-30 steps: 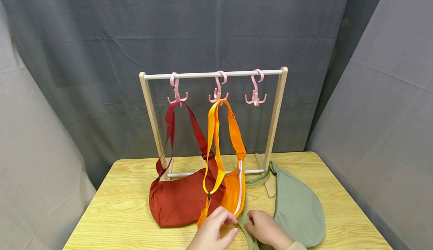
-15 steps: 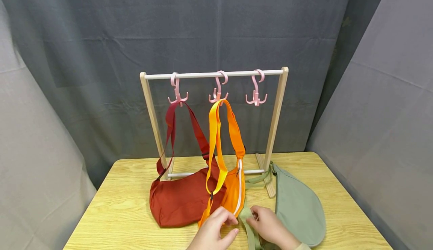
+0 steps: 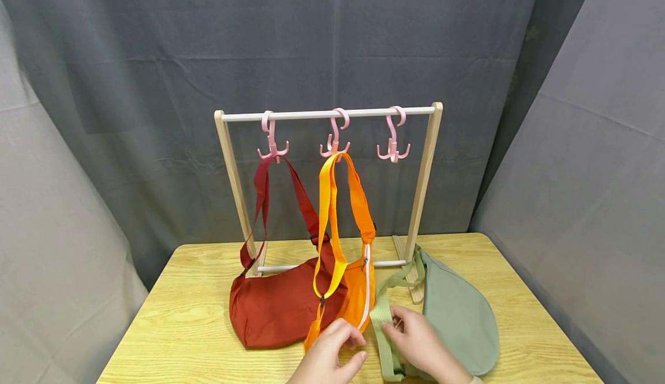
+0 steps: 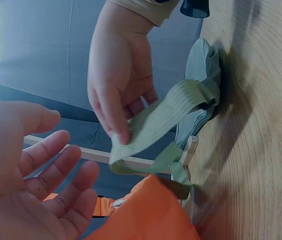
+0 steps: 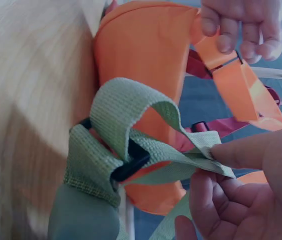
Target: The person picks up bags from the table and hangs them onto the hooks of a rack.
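My right hand [image 3: 418,340] pinches the light green strap [image 3: 383,329] of a sage green bag [image 3: 459,314], which lies on the table at the right. In the right wrist view, thumb and fingers grip the folded strap [image 5: 208,155] above its black buckle [image 5: 131,162]. My left hand [image 3: 332,352] hovers by the orange bag [image 3: 355,291], its fingers loosely bent and holding nothing. The left wrist view shows that left hand [image 4: 41,175] beside the raised strap [image 4: 156,120], apart from it. The orange bag's strap loops over the middle pink hook [image 3: 335,138].
A wooden rack [image 3: 428,170] with a white top bar [image 3: 301,116] stands on the table [image 3: 171,314]. A dark red bag [image 3: 286,309] hangs from the left pink hook [image 3: 272,141], its body on the table. The right pink hook [image 3: 393,141] carries no bag. Grey curtains surround the table.
My right hand has moved slightly up and away from me, lifting the green strap higher beside the orange bag. My left hand stays nearly still.
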`<state>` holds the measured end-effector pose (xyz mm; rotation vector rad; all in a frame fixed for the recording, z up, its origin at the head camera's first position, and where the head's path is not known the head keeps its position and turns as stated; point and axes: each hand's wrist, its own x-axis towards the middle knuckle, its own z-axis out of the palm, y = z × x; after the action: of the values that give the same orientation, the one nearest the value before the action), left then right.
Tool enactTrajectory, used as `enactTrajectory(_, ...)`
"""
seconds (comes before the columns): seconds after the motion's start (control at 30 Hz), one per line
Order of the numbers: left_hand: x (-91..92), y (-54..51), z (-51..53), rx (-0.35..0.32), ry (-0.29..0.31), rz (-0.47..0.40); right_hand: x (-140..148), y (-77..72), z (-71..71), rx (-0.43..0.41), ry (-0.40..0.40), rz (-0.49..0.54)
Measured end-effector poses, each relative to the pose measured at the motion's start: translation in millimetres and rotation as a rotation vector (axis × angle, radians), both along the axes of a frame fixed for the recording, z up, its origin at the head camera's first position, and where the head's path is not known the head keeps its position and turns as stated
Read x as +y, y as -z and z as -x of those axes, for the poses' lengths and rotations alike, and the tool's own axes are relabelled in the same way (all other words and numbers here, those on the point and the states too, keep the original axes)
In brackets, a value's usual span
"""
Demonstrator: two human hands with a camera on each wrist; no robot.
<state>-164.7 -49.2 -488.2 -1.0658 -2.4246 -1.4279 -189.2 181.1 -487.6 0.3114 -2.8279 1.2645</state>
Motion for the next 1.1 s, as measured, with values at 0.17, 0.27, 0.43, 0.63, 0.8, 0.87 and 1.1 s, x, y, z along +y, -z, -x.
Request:
enactTrajectory(0.17, 0.5, -0.3, 0.3, -0.063, 0.014, -0.001, -3, -12.3, -3.1, -0.003, 0.052, 0.032)
enactTrajectory(0.27, 0.8, -1.6, -0.5, -0.099, 0.027, -0.003, -5, -19.8, -5.8, 0.001, 0.088, 0.059)
enactTrajectory(0.43, 2.0, -2.4, -0.4, -0.149, 0.034, -0.003, -7, -29.9, -11.7, 0.038, 0.119, 0.099)
enactTrajectory(0.63, 6.1, -4.6, -1.4, -0.266, 0.000, 0.001, -9, -35.9, -15.4, 0.040, 0.129, 0.101)
enactTrajectory(0.8, 10.9, -7.5, -2.8, -0.382, -0.034, -0.015, -12, -36.6, -18.7, 0.072, 0.101, 0.117)
enactTrajectory(0.87, 13.2, -7.9, -2.4, -0.412, -0.042, -0.024, -13, -35.4, -19.8, 0.092, 0.082, 0.118)
enactTrajectory(1.1, 22.0, -12.1, 2.6, -0.469, -0.078, -0.025, -17, -30.1, -21.5, 0.157, 0.023, 0.093)
